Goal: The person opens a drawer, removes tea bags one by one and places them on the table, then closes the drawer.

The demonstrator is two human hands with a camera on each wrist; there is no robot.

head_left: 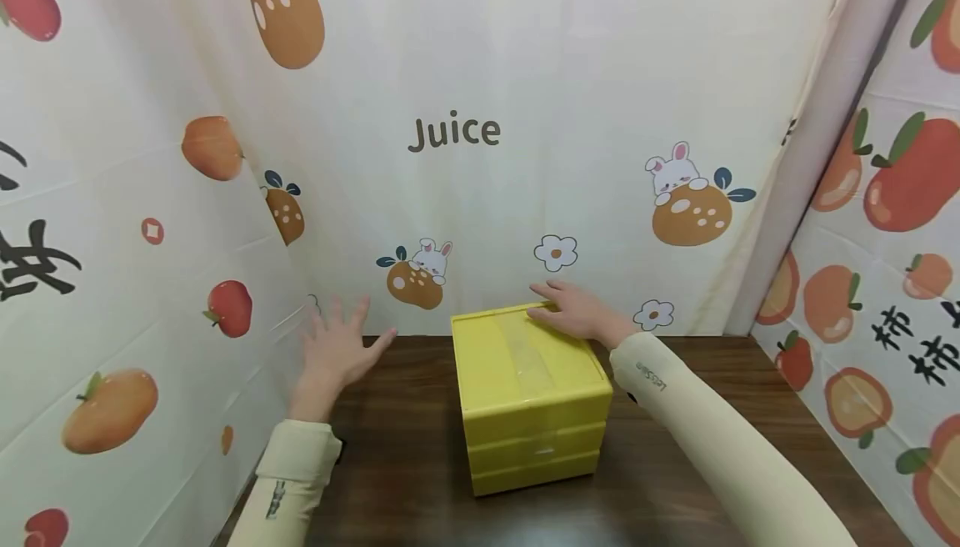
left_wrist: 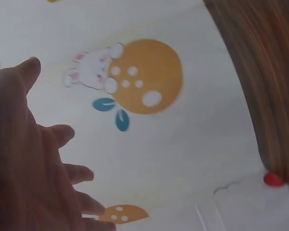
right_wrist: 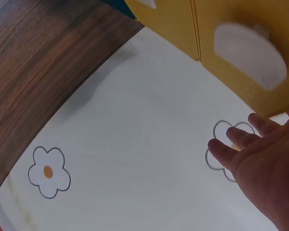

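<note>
A yellow box (head_left: 495, 380), with seams that split its front into stacked sections and a strip of clear tape over its top, stands on the dark wooden table. My right hand (head_left: 573, 311) rests at the top's far right edge, fingers extended. In the right wrist view, the side of the yellow box (right_wrist: 231, 14) carries a pale half-round piece (right_wrist: 250, 55), and the right hand (right_wrist: 265, 168) is close below it. To the left of the box, my left hand (head_left: 336, 351) is raised with fingers spread, holding nothing. The left wrist view shows that hand (left_wrist: 33, 159) before the curtain.
A white curtain (head_left: 480, 197) printed with fruit, rabbits and the word Juice hangs behind the table (head_left: 397, 447). Printed cloth walls stand at the left (head_left: 172, 280) and right (head_left: 885, 280), bordering the tabletop.
</note>
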